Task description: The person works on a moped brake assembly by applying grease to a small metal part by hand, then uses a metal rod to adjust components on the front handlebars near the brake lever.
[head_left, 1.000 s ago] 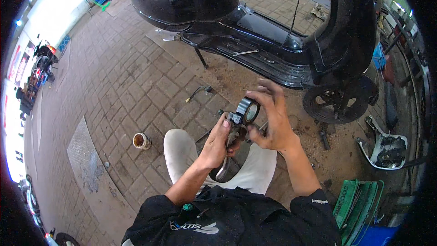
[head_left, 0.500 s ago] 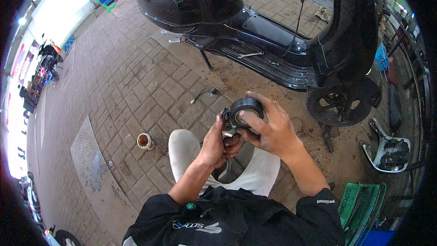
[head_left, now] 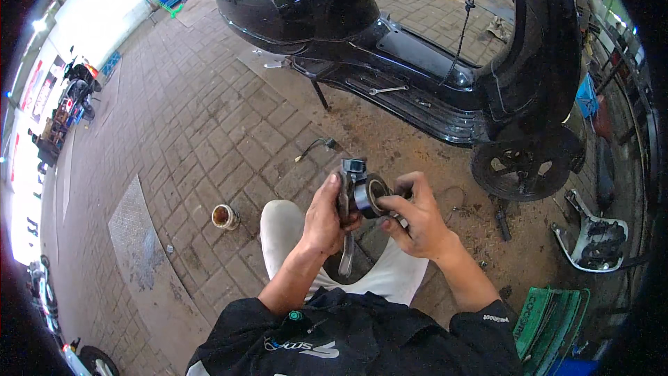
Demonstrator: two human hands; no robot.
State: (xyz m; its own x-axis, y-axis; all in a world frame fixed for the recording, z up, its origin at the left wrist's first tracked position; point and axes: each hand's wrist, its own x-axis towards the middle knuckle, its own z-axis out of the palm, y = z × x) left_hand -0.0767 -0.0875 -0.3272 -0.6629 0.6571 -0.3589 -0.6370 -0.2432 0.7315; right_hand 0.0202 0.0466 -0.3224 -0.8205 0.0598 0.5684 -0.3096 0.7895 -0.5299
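Observation:
Above my lap, my left hand [head_left: 322, 221] is closed around a metal lever assembly [head_left: 346, 259], whose curved silver arm hangs down between my knees. A small black block [head_left: 354, 166] sits at its top end, above my thumb. Against its right side is what looks like a roll of black tape [head_left: 363, 199], turned on edge with its open centre toward my right hand [head_left: 419, 221]. My right index finger reaches into the roll's centre, and the thumb is bent below it. My left palm hides where the roll and the lever assembly meet.
A black scooter [head_left: 417, 97] stands ahead, with a wrench [head_left: 388, 90] on its footboard. An open jar [head_left: 224, 217] is left of my knee. A short cable [head_left: 315, 147] lies on the paving. To the right are a silver-and-black part [head_left: 595, 240] and a green crate [head_left: 550, 320].
The roll has turned from facing up to standing on edge, its centre now toward the right. My right hand has shifted lower and curled its fingers. The black block shows more clearly.

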